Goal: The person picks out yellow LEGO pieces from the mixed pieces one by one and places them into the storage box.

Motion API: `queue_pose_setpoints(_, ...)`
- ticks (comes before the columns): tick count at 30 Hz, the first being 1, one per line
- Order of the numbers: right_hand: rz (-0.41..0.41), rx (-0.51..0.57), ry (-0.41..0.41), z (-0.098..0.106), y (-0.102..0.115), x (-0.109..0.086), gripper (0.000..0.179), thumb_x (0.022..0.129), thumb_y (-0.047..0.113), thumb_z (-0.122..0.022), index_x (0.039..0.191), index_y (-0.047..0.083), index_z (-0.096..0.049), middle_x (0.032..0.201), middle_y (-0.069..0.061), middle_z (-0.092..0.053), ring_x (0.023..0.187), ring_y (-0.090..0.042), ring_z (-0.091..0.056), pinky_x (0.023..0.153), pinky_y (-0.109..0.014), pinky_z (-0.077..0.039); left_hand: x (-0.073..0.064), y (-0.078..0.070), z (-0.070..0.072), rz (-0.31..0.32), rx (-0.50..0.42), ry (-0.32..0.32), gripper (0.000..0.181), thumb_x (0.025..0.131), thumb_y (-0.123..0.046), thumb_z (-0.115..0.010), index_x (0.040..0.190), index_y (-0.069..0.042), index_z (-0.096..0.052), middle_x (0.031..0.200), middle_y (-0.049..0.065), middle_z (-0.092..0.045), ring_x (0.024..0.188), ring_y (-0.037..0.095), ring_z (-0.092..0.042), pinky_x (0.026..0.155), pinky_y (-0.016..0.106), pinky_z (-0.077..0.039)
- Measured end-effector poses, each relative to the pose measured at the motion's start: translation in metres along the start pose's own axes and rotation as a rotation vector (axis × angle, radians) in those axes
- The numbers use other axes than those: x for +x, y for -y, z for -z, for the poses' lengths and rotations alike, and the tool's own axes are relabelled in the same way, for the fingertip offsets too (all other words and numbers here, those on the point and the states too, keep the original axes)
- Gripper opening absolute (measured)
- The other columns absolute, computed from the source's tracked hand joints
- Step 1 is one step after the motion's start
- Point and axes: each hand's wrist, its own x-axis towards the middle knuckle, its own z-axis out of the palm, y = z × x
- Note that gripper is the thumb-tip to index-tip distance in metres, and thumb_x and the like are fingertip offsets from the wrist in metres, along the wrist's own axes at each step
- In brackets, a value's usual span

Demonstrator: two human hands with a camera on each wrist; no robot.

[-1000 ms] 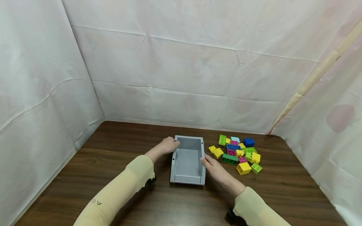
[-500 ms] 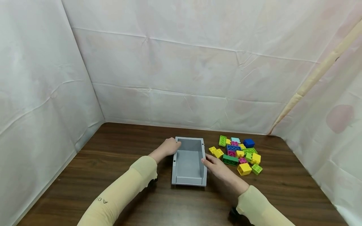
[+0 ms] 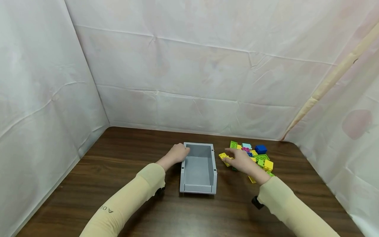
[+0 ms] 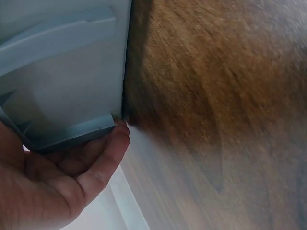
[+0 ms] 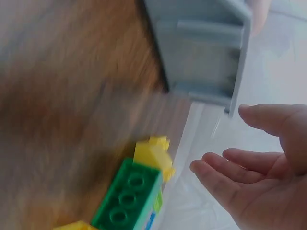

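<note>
A grey open-front plastic bin [image 3: 197,171] stands on the dark wooden table. My left hand [image 3: 178,153] holds its far left side, thumb over the rim; in the left wrist view the fingers [image 4: 103,165] curl round the end of the bin's wall. My right hand [image 3: 241,160] hovers over the left part of the pile of toy building bricks, thumb and fingers apart and nothing between them. Just beyond its fingertips lie yellow bricks [image 3: 224,156]. Below the hand, the right wrist view shows a dark green brick [image 5: 128,194]. Part of the pile is hidden behind the hand.
Around the right hand lie a blue brick [image 3: 261,149], a light blue brick [image 3: 246,145], a lime green brick [image 3: 233,144] and a yellow brick [image 3: 268,165]. A white cloth [image 3: 177,108] hangs behind the table [image 3: 118,158] and along both sides.
My right hand has let go of the bin's right side and moved right and away from me, over the bricks. The left hand keeps its hold on the bin.
</note>
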Motion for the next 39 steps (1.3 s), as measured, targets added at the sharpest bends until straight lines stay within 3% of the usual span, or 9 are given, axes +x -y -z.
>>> queue_pose_setpoints(7,-0.029,-0.139,-0.009,0.001,-0.011,0.019,0.049,0.086,0.019,-0.067,0.126,-0.007,-0.054,0.121,-0.024,-0.059,0.106,-0.034,-0.059,0.089,-0.046,-0.048,0.001,0.0,-0.001,0.015,0.001,-0.013,0.051,0.098,-0.02,-0.033,0.047,-0.015,-0.029,0.042,-0.003,-0.024,0.04,0.01,-0.02,0.045,0.024,-0.028)
queue_pose_setpoints(14,-0.094,-0.241,0.027,-0.015,-0.022,0.039,0.051,0.081,0.021,-0.072,0.121,-0.007,-0.057,0.111,-0.021,-0.063,0.083,-0.023,-0.058,0.086,-0.045,-0.05,0.001,0.0,-0.004,0.011,-0.002,-0.013,0.05,0.099,-0.019,-0.032,0.049,-0.015,-0.028,0.043,-0.003,-0.023,0.04,0.01,-0.019,0.045,0.024,-0.028)
queue_pose_setpoints(26,-0.177,-0.281,0.102,-0.025,-0.022,0.054,0.035,0.079,0.02,-0.075,0.104,-0.002,-0.065,0.084,-0.011,-0.063,0.068,-0.021,-0.054,0.072,-0.036,-0.052,0.0,-0.002,-0.004,-0.001,0.025,-0.027,0.048,0.099,-0.017,-0.032,0.051,-0.015,-0.029,0.043,-0.003,-0.022,0.041,0.01,-0.02,0.044,0.023,-0.028)
queue_pose_setpoints(33,-0.198,-0.277,0.112,-0.025,-0.021,0.056,0.031,0.078,0.018,-0.076,0.1,-0.002,-0.066,0.08,-0.01,-0.063,0.066,-0.021,-0.054,0.072,-0.035,-0.052,-0.003,-0.003,-0.003,-0.076,0.1,-0.018,0.043,0.1,-0.014,-0.031,0.057,-0.014,-0.032,0.045,-0.003,-0.023,0.042,0.01,-0.021,0.046,0.023,-0.028)
queue_pose_setpoints(39,-0.197,-0.285,0.112,-0.024,-0.019,0.058,0.033,0.078,0.017,-0.076,0.102,-0.002,-0.065,0.083,-0.011,-0.063,0.068,-0.021,-0.054,0.076,-0.038,-0.052,-0.003,-0.002,-0.002,-0.052,0.037,-0.03,0.046,0.1,-0.016,-0.032,0.053,-0.014,-0.03,0.044,-0.003,-0.022,0.041,0.01,-0.02,0.045,0.023,-0.028)
